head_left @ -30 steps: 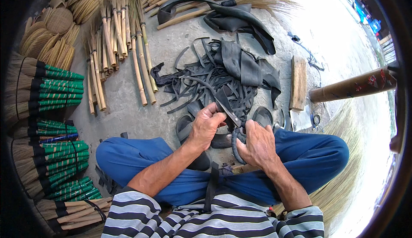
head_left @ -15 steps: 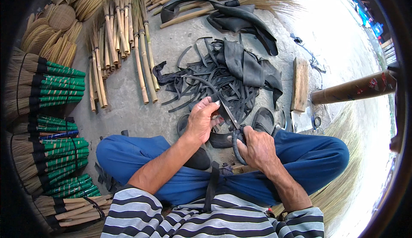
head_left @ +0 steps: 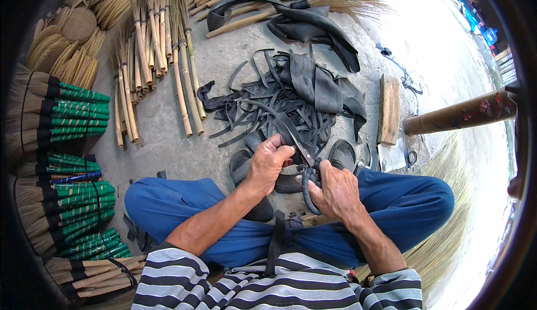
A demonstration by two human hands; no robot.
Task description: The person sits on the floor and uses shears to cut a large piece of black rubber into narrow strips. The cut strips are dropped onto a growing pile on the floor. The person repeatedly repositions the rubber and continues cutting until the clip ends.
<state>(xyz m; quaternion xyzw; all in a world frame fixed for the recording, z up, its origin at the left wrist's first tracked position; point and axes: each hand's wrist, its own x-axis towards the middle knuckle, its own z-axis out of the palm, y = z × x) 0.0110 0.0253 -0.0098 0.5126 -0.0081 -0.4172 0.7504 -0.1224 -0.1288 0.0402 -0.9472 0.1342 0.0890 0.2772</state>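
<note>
My right hand (head_left: 339, 190) grips a pair of scissors (head_left: 304, 152) by its dark wrapped handles, blades pointing up and away from me. Pinched in my left hand (head_left: 266, 162) is a piece of black rubber sheet (head_left: 285, 133), which lies against the blades. Part of it is hidden by my fingers, and a curved black band shows below them. Just beyond both hands, a tangled heap of cut black rubber strips (head_left: 268, 107) covers the ground. A wide folded rubber sheet (head_left: 316, 83) rests on that heap.
Bamboo-handled brooms (head_left: 184, 89) lie at the far left, others along the back. Tied brooms with green-wrapped handles (head_left: 84, 109) are stacked at left, near woven fans (head_left: 78, 25). On the right are a wooden block (head_left: 389, 110) and a thick brown pole (head_left: 461, 114). A dark sandal (head_left: 342, 156) sits ahead.
My left hand has come slightly nearer and to the right, closer to the scissors. The rubber now sits deeper between the blades, which look more closed. My right hand has barely moved.
</note>
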